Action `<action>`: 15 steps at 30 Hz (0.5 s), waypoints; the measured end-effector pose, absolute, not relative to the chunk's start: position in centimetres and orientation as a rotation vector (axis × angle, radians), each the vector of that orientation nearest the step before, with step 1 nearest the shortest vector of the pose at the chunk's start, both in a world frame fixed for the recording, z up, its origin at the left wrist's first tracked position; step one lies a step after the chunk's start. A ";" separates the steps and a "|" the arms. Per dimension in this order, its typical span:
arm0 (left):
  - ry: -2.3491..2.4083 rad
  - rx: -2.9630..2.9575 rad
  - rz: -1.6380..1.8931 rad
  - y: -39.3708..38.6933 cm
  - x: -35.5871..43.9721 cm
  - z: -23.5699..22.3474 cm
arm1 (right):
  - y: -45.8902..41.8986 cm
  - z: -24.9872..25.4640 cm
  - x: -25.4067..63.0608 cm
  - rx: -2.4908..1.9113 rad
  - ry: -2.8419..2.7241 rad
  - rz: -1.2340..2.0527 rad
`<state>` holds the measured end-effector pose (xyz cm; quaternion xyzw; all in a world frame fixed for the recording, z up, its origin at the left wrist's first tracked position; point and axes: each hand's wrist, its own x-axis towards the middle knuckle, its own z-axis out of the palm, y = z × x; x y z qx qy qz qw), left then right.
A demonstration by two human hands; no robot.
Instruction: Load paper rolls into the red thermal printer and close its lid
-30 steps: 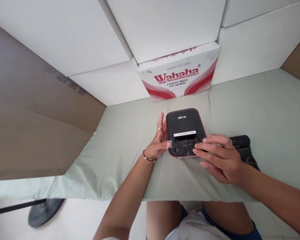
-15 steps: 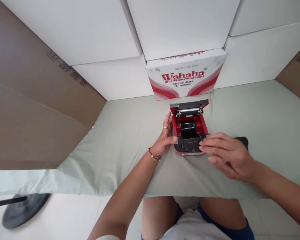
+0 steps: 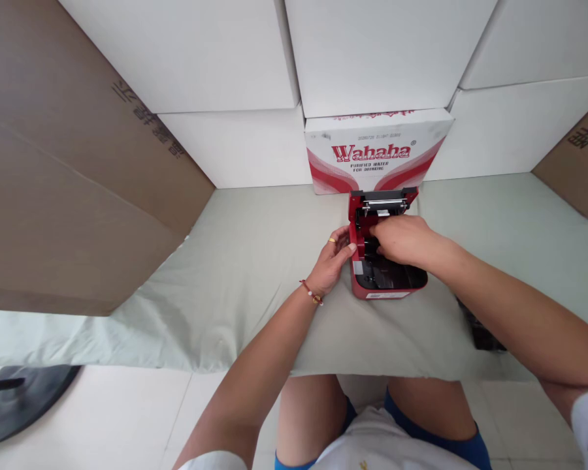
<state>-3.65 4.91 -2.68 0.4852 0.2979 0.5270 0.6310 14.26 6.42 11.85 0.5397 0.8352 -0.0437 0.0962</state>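
Observation:
A red and black label printer (image 3: 391, 277) stands on the cloth with its lid (image 3: 382, 201) raised. My left hand (image 3: 331, 266) grips its left side, thumb on the top edge and fingers against the outer wall. Down in the open compartment is my right hand (image 3: 402, 240), closed with its fingers bent downward. Its palm and wrist pass over the printer's right wall, and what the fingertips hold is hidden. A dark roll (image 3: 371, 248) shows only in part beside the right fingers.
A white and red Wahaha water carton (image 3: 372, 156) stands right behind the printer. White boxes (image 3: 255, 147) form a wall at the back. Brown cardboard (image 3: 78, 196) rises at the left. A black object (image 3: 485, 336) lies under my right forearm on the green cloth (image 3: 255, 261).
My right hand has moved from the printer's front panel into the open compartment. My left hand remains on the left side, and the view has shifted slightly.

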 end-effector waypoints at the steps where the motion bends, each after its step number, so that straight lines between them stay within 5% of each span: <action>1: 0.676 1.116 1.208 4.9 -3.6 -2.7 | 6.4 11.8 14.2 1.607 2.461 -0.120; 9: 0.687 1.129 1.213 4.9 -3.5 -2.5 | 4.9 11.9 15.6 1.767 2.471 -0.232; 15: 0.692 1.092 1.210 4.9 -3.7 -2.4 | 0.4 15.3 22.5 1.773 2.931 -0.905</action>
